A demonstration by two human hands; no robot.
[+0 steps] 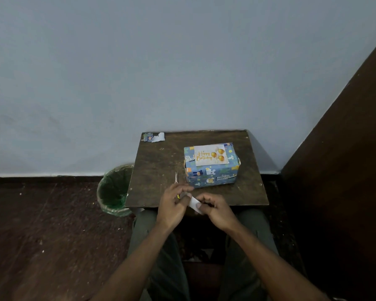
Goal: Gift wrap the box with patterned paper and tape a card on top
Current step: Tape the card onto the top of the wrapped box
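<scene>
Looking down from the head camera, I see the wrapped box [212, 165] sitting on the small wooden table [161, 170], toward its right half, at about one o'clock from my hands. Blue patterned paper covers it, and a white "Happy Birthday" card [211, 155] with gold balloons lies flat on its top face. Both hands meet at the table's near edge, around six o'clock from the box. The left hand [173, 206] and the right hand [215, 210] each have fingers curled onto a small white piece [194, 204] held between them; I cannot tell whether it is tape or paper. Scissors [176, 177] lie at nine o'clock from the box, blades pointing away. A scrap of paper [154, 137] rests at the table's far left corner. A green-lined bin [114, 190] stands on the floor left of the table.
</scene>
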